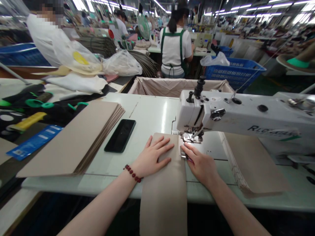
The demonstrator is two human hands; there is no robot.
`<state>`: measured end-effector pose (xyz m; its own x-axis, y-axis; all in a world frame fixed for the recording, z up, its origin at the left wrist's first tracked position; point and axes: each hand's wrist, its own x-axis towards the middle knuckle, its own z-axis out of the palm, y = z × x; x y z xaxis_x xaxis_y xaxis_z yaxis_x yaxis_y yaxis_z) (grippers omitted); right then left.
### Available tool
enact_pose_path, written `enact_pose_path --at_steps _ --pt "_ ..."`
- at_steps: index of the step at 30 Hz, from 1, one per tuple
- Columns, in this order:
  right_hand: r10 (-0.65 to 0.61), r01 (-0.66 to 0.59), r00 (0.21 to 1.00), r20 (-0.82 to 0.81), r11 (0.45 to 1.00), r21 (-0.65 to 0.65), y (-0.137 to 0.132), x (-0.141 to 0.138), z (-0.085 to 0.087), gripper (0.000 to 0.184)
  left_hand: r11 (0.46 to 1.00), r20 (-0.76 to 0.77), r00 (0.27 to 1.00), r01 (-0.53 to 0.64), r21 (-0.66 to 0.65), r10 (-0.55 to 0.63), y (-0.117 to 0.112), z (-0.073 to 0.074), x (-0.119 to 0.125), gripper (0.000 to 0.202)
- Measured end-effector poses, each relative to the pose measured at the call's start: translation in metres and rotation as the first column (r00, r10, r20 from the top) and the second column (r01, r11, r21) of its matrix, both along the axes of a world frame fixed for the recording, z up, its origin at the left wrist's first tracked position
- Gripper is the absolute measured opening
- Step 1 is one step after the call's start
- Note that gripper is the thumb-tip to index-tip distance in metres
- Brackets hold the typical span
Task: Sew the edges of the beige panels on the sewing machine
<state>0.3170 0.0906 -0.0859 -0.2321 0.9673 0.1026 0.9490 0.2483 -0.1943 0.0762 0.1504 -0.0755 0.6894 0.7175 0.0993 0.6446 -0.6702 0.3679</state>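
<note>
My left hand [152, 156] lies flat with fingers apart on a long beige strip of sheet material [162, 200], which runs from the needle area over the table's front edge. A red bead bracelet [133, 173] circles that wrist. My right hand [200, 165] sits at the strip's right edge, just below the presser foot [189, 137] of a white industrial sewing machine [236, 113]. Its fingers pinch a small metal tool [184, 156], perhaps thread snips, partly hidden by the fingers. To the left lie a stack of beige sheets [73, 139] and a black smartphone [120, 135].
A stitched beige piece [253, 164] lies right of the machine on the pale green table [147, 111]. Behind it stands a cloth-lined bin [172, 87]. Black and green parts [36, 106] lie at left, a blue crate [233, 73] stands back right, and co-workers stand beyond.
</note>
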Motion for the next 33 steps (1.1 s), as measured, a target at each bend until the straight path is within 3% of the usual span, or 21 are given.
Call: enact_pose_path --at_steps 12,33 --pt "0.011 -0.012 1.000 0.016 1.000 0.007 -0.0003 0.0004 -0.0004 0.053 1.000 0.051 0.999 -0.008 -0.015 0.008 0.0000 -0.0013 -0.0002 0.043" --pt "0.014 -0.014 1.000 -0.009 1.000 -0.012 0.0000 0.0011 -0.0005 0.055 1.000 0.007 1.000 0.000 -0.012 0.000 0.0010 -0.0014 0.0000 0.041"
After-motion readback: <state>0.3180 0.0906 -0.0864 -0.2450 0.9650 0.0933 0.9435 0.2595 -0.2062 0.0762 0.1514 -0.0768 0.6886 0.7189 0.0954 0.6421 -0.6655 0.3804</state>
